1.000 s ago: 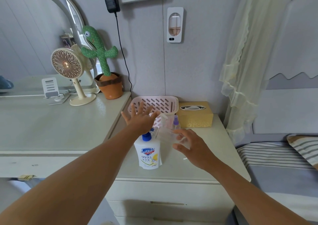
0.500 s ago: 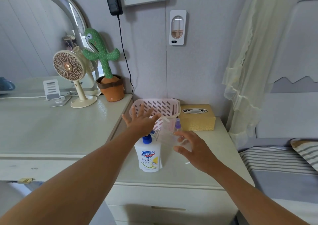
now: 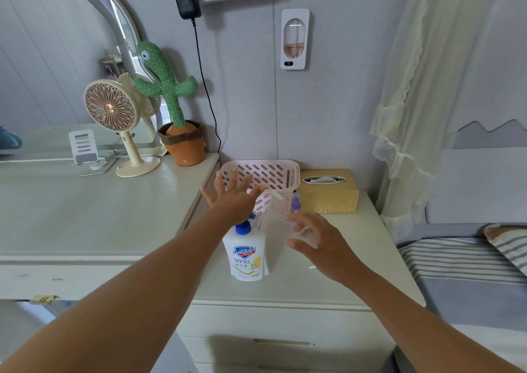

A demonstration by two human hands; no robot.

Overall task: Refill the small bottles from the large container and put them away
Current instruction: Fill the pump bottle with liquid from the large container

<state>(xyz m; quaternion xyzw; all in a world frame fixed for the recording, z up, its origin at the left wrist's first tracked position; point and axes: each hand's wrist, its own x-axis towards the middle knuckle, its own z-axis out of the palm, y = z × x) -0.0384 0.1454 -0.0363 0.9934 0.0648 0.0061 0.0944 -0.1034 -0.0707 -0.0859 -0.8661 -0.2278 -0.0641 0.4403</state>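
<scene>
2 grips: left hand (image 3: pixel 232 201) splayed wide, empty; right hand (image 3: pixel 322 247) half-curled at clear pouch (image 3: pixel 281 227), contact unclear

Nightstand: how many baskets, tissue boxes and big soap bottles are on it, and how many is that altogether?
Basket, pink: 1
Tissue box, gold: 1
Large soap bottle, white with a blue cap: 1
Total: 3
</scene>
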